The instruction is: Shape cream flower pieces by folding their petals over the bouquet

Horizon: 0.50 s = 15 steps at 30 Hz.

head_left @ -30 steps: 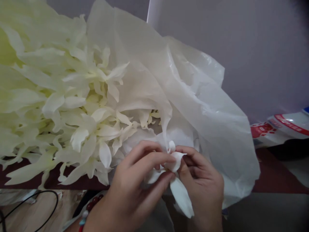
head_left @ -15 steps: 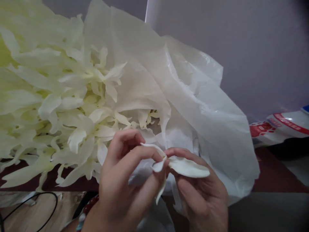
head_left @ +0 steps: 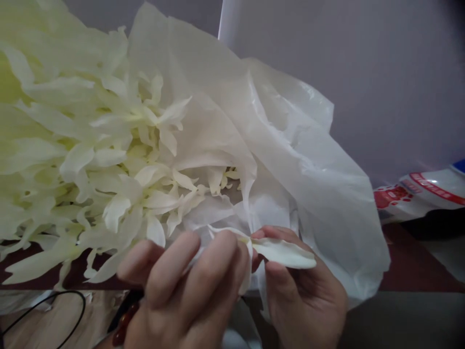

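A white flower piece with several long petals (head_left: 285,253) is between my hands at the lower middle. My right hand (head_left: 305,295) pinches it near its centre, and one petal lies along the fingers. My left hand (head_left: 192,286) is closed on the petals at the left side, its knuckles turned up and its fingertips hidden. To the left spreads a large heap of pale cream-yellow flower pieces (head_left: 119,203). Just behind my hands, a white plastic bag (head_left: 319,189) lies crumpled, with a few more flower pieces (head_left: 228,179) showing in its opening.
At the right lies a white, red and blue printed package (head_left: 417,191). The dark red surface edge (head_left: 417,264) runs below the bag. A grey panel (head_left: 348,72) stands behind. Lower left, a black cable (head_left: 82,310) loops over the wooden floor (head_left: 65,320).
My left hand has turned over and lowered, bringing its knuckles up and hiding its fingertips. My right hand keeps its pinch on the flower piece, nearly in place.
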Tool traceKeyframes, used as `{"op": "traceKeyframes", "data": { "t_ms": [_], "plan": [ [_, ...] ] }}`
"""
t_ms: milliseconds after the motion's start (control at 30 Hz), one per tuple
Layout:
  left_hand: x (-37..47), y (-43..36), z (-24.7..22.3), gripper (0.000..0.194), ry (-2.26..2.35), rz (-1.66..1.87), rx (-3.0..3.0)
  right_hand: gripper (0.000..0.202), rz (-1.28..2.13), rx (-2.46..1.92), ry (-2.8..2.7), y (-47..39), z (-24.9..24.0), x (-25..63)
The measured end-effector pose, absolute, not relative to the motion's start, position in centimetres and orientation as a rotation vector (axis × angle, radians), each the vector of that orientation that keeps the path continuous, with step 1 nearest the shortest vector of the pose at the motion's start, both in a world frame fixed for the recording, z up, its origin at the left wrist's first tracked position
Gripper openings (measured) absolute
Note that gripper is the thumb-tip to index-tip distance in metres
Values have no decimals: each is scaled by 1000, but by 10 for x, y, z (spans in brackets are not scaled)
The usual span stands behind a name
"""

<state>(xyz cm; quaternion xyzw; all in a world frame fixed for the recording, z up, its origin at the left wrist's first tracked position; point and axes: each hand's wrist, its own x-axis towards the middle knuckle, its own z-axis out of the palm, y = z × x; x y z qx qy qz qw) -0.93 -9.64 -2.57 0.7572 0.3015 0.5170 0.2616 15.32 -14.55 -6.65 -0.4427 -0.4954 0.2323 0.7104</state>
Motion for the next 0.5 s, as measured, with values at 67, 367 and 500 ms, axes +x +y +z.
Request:
{"op": "traceKeyframes", "data": {
  "t_ms": [67, 367, 500],
  "plan": [
    [8, -92, -25, 17, 796, 1421, 2071, 24, 563, -981, -1068, -144, -66, 153],
    [13, -95, -29, 22, 673, 1304, 2168, 19, 700, -963, -793, -139, -62, 143],
    [11, -93, -26, 9, 707, 1122, 1976, 17, 760, -959, -776, -138, -64, 143]
  ]
}}
